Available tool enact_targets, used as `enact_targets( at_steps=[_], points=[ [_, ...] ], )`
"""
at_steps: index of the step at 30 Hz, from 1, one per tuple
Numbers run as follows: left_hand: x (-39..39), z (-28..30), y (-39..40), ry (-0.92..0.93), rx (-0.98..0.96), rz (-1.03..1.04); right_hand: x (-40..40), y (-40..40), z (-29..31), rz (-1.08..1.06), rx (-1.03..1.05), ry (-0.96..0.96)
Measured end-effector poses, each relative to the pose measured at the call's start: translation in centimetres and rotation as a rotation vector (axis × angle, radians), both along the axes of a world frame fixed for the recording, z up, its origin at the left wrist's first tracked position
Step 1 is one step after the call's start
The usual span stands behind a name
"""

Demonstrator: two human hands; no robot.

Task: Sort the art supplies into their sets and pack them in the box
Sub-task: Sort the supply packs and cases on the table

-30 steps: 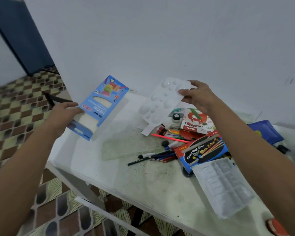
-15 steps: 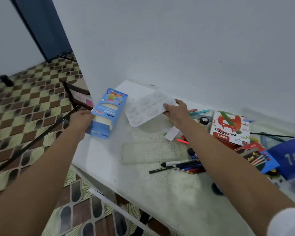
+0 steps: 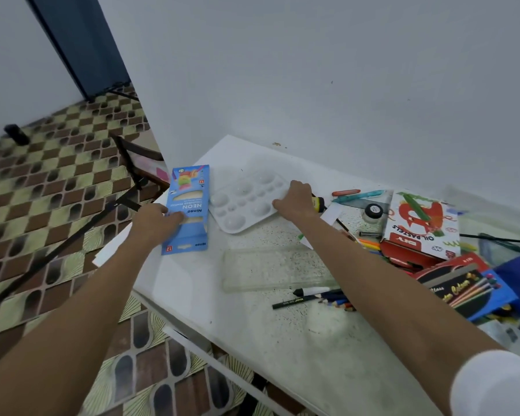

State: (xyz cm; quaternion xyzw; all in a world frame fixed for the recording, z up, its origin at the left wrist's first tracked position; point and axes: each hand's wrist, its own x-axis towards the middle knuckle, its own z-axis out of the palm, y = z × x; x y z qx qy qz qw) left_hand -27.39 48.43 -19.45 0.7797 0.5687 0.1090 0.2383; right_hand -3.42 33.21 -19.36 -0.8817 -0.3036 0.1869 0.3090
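Head view, near to far: our two bare forearms reach out over a white table point(image 3: 252, 340) speckled with dark flecks, a white sleeve point(image 3: 493, 382) showing at our right upper arm. Closest to us on the tabletop lie a black pencil point(image 3: 291, 303), a white-barrelled marker point(image 3: 312, 291) and a small heap of coloured pencils point(image 3: 336, 301), all just beside our right forearm. Beyond them rests a clear plastic tray point(image 3: 270, 268), lying flat. To the right, a blue and black water-colour pencil box point(image 3: 466, 292) overlaps a red carton point(image 3: 409, 253), with an oil pastels box point(image 3: 424, 223) lying on top of that.

Our left hand point(image 3: 155, 220) grips the left edge of a blue neon pencil box point(image 3: 189, 205), fingers curled over its face; the box lies near the table's left edge. Our right hand point(image 3: 294, 199) holds the right end of a white paint palette point(image 3: 246, 202), fingers bent onto its rim, and the palette sits flat just right of the blue box, the two apart.

Past our right hand lie a small black-capped jar point(image 3: 373, 210), a teal pen point(image 3: 360, 195) and an orange crayon point(image 3: 345, 192), close to the white wall point(image 3: 312, 85). Off the table's left side we see checkered floor tiles point(image 3: 42, 175) and a dark folding chair point(image 3: 138, 166).
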Motion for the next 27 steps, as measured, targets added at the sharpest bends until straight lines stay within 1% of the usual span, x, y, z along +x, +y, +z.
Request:
enact_targets(
  at_steps=[2, 4, 8, 11, 14, 17, 20, 22, 25, 27],
  points=[
    [0.3, 0.6, -0.3, -0.017, 0.056, -0.040, -0.2, -0.3, 0.6, 0.022, 0.009, -0.034],
    [1.1, 1.5, -1.3, -0.073, 0.102, -0.100, -0.3, -1.2, 1.5, 0.044, 0.047, -0.046],
    [4.2, 3.4, -5.0, -0.151, 0.121, -0.289, 0.3, -4.9, 3.6, 0.072, 0.154, -0.001],
    [7.6, 4.5, -8.6, -0.244, 0.094, -0.395, 1.3, -9.8, 5.3, 0.048, 0.195, -0.018],
    [11.2, 5.5, -12.8, -0.253, 0.089, -0.535, 3.1, -16.0, 6.7, -0.008, 0.212, -0.050],
    [14.5, 6.3, -17.3, -0.271, 0.040, -0.660, 5.1, -22.8, 7.8, -0.072, 0.194, -0.105],
    [17.4, 6.6, -21.5, -0.237, 0.006, -0.783, 7.2, -29.8, 8.6, -0.144, 0.176, -0.136],
    [18.9, 6.4, -23.8, -0.205, -0.044, -0.850, 8.6, -34.1, 8.8, -0.179, 0.132, -0.117],
    [20.4, 5.6, -26.6, -0.070, -0.090, -0.964, 10.4, -39.4, 8.7, -0.178, -0.014, -0.129],
    [21.0, 5.6, -28.3, 0.015, -0.105, -1.003, 11.6, -41.9, 8.2, -0.203, -0.084, -0.111]
  ],
)
